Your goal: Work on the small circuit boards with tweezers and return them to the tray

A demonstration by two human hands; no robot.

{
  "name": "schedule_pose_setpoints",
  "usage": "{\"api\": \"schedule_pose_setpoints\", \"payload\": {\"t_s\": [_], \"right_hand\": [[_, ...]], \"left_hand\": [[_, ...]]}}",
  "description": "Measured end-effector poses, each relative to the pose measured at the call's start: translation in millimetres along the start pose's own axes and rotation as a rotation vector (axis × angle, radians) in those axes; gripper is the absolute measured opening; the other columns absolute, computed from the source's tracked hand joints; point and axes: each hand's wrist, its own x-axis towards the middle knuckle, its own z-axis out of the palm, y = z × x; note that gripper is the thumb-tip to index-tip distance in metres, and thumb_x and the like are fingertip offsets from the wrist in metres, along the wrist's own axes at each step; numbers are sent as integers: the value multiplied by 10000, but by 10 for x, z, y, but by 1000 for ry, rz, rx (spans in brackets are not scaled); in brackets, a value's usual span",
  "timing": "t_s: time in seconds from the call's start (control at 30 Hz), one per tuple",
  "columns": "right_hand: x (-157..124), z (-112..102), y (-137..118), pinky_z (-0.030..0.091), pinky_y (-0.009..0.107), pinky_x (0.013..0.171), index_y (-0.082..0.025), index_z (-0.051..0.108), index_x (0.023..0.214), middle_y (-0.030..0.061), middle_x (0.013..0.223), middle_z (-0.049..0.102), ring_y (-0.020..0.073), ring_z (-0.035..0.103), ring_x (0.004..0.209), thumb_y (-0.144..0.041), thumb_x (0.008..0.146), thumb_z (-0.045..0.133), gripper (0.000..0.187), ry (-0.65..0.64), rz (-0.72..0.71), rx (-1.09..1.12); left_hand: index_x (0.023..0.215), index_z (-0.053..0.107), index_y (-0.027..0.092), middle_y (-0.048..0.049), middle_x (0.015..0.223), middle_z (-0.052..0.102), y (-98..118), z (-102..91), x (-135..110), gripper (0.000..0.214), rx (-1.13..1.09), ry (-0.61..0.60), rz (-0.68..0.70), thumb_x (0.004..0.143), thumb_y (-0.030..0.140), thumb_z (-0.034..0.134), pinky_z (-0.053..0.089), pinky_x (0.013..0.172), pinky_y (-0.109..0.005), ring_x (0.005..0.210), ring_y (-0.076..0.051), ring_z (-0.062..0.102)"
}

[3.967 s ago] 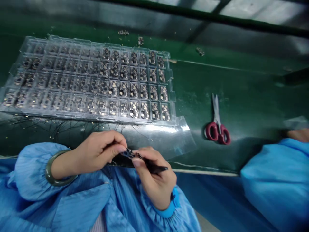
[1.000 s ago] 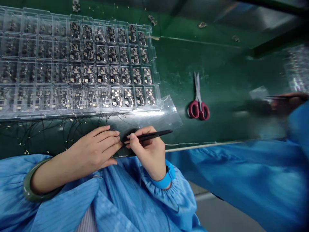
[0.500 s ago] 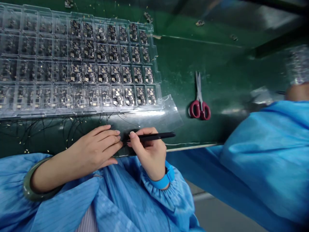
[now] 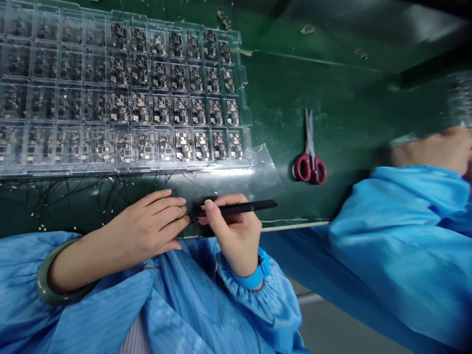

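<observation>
My left hand (image 4: 151,223) lies palm down at the table's front edge, fingers stretched out and close together. Whatever is beneath its fingers is hidden. Between thumb and fingers, my right hand (image 4: 238,231) pinches black tweezers (image 4: 254,206), their tips pointing left, close to my left fingertips. Something small and dark at those tips is too unclear to name. Just beyond my hands is a clear plastic tray (image 4: 236,164) with small circuit boards (image 4: 161,109) in its compartments. Thin black wires (image 4: 101,189) with light-coloured ends lie along its near side.
Red-handled scissors (image 4: 310,152) lie on the green table (image 4: 280,98), right of the tray. A clear plastic bag (image 4: 267,169) rests by the tray's near right corner. At the right, a co-worker's blue sleeve (image 4: 398,206) and hand (image 4: 431,150) reach over the table. Small loose parts (image 4: 307,30) lie farther back.
The view has shifted slightly, so the tray and scissors appear a little farther right. My right hand with the tweezers sits slightly farther from my left hand. The co-worker's hand has come into fuller view.
</observation>
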Motion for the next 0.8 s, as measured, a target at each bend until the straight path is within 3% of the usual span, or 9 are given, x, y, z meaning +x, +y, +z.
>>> {"api": "schedule_pose_setpoints", "payload": {"t_s": [0.27, 0.67, 0.8], "right_hand": [[2, 5, 22, 546, 240, 479, -225, 584, 766, -38, 607, 614, 129, 649, 497, -368, 833, 666, 177, -32, -38, -84], [17, -4, -20, 560, 229, 487, -215, 592, 766, -22, 583, 668, 142, 681, 497, -361, 821, 688, 182, -65, -24, -19], [6, -19, -22, 566, 217, 463, -211, 590, 767, -29, 584, 671, 132, 672, 473, -353, 806, 707, 188, -24, 7, 115]], "left_hand": [[1212, 574, 71, -121, 1140, 687, -5, 9, -12, 367, 16, -25, 0, 910, 278, 600, 467, 1048, -495, 1145, -272, 604], [1184, 587, 86, -121, 1128, 690, -9, 15, -6, 344, 6, -16, -5, 908, 290, 605, 464, 1047, -486, 1141, -270, 606], [1136, 600, 92, -117, 1102, 693, -13, 6, 3, 300, -32, -13, -12, 905, 283, 609, 462, 1048, -486, 1135, -267, 608]]}}
